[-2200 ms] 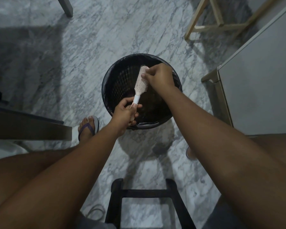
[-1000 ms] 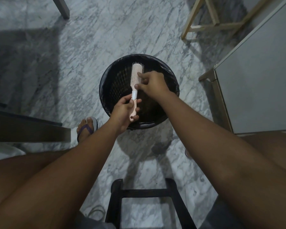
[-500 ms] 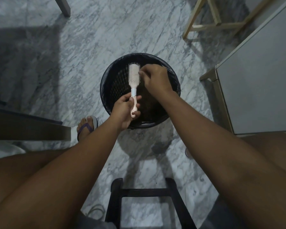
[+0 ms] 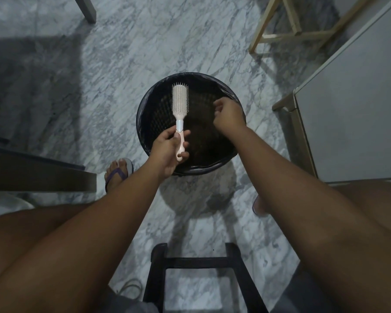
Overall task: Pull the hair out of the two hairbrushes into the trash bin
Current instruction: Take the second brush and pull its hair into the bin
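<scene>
I see my left hand [image 4: 167, 150] at centre frame, fingers wrapped tight around the handle of the hairbrush [image 4: 180, 109], bristles up over the left half of the trash bin [image 4: 145, 123]. To its right, my right hand [image 4: 228, 115] hangs over the bin, fingertips pinched together; I cannot tell whether they hold hair.
</scene>
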Demonstrator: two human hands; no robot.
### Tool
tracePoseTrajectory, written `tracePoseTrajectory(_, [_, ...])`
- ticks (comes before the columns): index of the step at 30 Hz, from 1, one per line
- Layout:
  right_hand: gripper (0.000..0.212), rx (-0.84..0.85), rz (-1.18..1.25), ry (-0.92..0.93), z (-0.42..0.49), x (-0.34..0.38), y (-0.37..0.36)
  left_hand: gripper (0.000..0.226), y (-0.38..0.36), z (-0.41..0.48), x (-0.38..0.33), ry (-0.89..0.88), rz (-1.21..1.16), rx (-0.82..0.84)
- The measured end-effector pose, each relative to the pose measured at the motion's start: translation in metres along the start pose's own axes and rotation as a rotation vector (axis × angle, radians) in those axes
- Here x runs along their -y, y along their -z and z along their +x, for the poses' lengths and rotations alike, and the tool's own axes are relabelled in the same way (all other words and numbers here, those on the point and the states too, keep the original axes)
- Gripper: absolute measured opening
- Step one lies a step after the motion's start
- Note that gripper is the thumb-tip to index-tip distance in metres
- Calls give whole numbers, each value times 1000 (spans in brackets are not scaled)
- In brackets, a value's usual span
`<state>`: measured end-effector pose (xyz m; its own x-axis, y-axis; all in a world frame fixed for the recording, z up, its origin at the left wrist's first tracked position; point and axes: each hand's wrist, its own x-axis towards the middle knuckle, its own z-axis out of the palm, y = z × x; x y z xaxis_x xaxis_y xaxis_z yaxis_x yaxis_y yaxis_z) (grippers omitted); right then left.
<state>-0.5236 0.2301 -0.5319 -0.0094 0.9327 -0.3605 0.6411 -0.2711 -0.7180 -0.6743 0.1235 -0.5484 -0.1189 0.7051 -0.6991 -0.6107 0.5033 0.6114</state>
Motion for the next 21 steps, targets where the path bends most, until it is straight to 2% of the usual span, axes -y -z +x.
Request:
tracePoseTrajectory(3, [49, 49, -99, 205, -12, 5, -9, 32, 0, 0, 2, 0, 4, 18])
tracePoseTrajectory(7, [54, 61, -101, 394, -15, 14, -27, 33, 2, 1, 7, 3, 31, 57])
tracePoseTrajectory(10, [36, 23, -156, 388, -9, 18, -34, 35, 1, 0, 8, -5, 50, 73])
tracePoseTrajectory(14, [15, -79, -317, 471, -10, 22, -36, 34, 0, -2, 6, -34, 101, 75])
tracePoseTrajectory(17, [10, -104, -366, 491, -11, 24, -37, 32, -3, -2, 4, -20, 91, 76])
tracePoseTrajectory(21, [13, -120, -290, 509, -10, 22, -34, 33, -5, -1, 3, 1, 36, 105])
